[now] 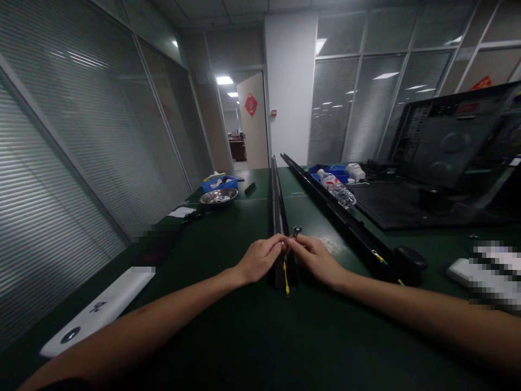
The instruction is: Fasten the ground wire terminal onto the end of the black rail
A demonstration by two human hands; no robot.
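Note:
A long black channel-shaped rail [278, 206] lies on the green table, pointing away from me. Over its near end my left hand [262, 256] is closed in a pinch, and whatever its fingertips hold is too small to make out. My right hand [319, 260] is closed on a small metal wrench [297, 231], whose open jaw sticks up past the fingers. Both hands' fingertips meet above the rail. From the rail's near end hangs a short yellow wire [286, 279] with a terminal at its tip.
A second black rail [337, 212] lies to the right, beside a plastic bottle [337, 188] and blue bins [340, 174]. At the far left stand a metal bowl [218, 196] and a blue tray [220, 183]. A white panel [101, 309] lies near my left forearm.

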